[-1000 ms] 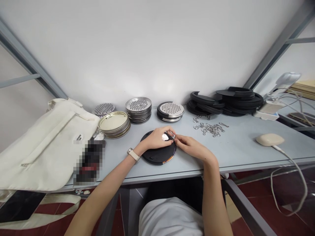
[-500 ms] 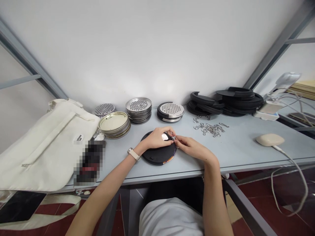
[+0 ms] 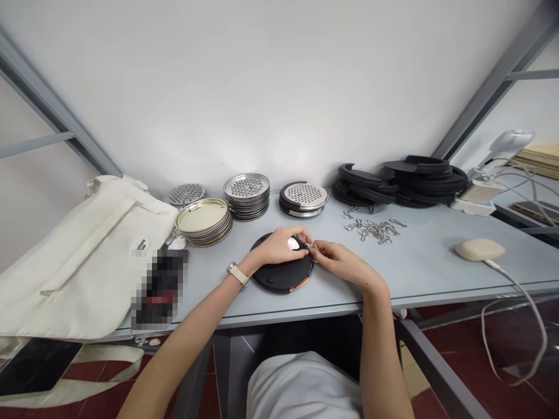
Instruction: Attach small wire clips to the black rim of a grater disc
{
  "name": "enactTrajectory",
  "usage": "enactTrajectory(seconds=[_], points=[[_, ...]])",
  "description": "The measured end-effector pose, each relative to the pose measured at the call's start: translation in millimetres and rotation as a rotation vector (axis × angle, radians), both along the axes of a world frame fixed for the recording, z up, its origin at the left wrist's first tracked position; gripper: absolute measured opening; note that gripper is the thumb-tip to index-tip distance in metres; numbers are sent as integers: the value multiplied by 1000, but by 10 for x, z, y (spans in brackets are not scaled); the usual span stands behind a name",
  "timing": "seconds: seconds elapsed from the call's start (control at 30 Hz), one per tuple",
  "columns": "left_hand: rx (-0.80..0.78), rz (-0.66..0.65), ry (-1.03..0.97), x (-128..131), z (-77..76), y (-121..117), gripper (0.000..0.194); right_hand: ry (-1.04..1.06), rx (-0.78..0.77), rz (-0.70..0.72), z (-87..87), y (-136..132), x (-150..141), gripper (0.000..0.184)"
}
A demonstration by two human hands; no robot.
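Note:
A round black disc (image 3: 279, 278) lies on the table in front of me, with a shiny coloured strip along its lower right rim. My left hand (image 3: 283, 244) rests over the disc, its thumb and fingers pinched at the right edge. There they meet a small metal clip (image 3: 308, 247), mostly covered by fingertips. From the right, my right hand (image 3: 332, 256) pinches the same clip between thumb and fingers. A white patch (image 3: 293, 244) shows between the left thumb and index finger. Whether the clip is joined to the disc cannot be made out.
Loose metal clips (image 3: 373, 230) lie right of my hands. Behind stand stacked grater plates (image 3: 247, 195), a grater disc with black rim (image 3: 303, 198), gold lids (image 3: 203, 218) and black rings (image 3: 423, 180). A cream bag (image 3: 100, 250) covers the left; a corded beige device (image 3: 479, 249) sits right.
My right fingertips have shifted slightly at the disc's right edge, with the small clip still between the hands. My left hand and the disc have hardly moved.

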State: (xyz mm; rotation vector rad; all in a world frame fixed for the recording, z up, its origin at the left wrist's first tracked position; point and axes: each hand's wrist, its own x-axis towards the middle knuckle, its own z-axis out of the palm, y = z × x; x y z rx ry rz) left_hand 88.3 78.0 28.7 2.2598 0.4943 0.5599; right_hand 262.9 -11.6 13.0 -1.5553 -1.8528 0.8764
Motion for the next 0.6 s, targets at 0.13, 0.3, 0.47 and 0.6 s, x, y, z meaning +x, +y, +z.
enactTrajectory(seconds=[0.13, 0.3, 0.47, 0.6], points=[[-4, 3, -8, -1, 1, -3, 19, 21, -36, 4, 12, -20, 6, 31], [1, 1, -15, 0, -3, 1, 19, 11, -29, 25, 15, -43, 21, 29], [-2, 0, -15, -3, 0, 6, 19, 6, -22, 23, 28, -38, 21, 27], [-3, 3, -7, -7, 7, 5, 19, 7, -23, 22, 63, -57, 34, 28]])
